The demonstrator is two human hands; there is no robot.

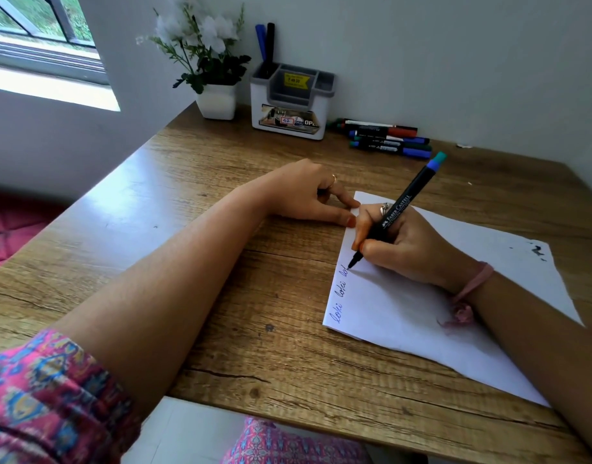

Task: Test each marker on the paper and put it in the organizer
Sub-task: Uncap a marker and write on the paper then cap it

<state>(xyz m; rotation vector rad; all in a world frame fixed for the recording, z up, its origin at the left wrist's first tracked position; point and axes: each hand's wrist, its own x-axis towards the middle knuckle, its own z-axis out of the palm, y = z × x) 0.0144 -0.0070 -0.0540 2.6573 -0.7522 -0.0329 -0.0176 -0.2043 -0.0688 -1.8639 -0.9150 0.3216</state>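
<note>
On the wooden counter (221,296), the right hand (405,249) had a tight grip on the marker (396,212); the left hand (304,195), fingers relaxed, pressed the paper (405,323), which might slide and smear.

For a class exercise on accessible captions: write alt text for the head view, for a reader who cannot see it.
A right hand writes with a marker on paper on a wooden table, while the left hand holds the paper's corner. Behind stand an organizer holding two markers, and more markers beside it.

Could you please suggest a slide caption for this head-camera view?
Right hand writes with a marker on paper; left hand steadies its corner; organizer behind.
</note>
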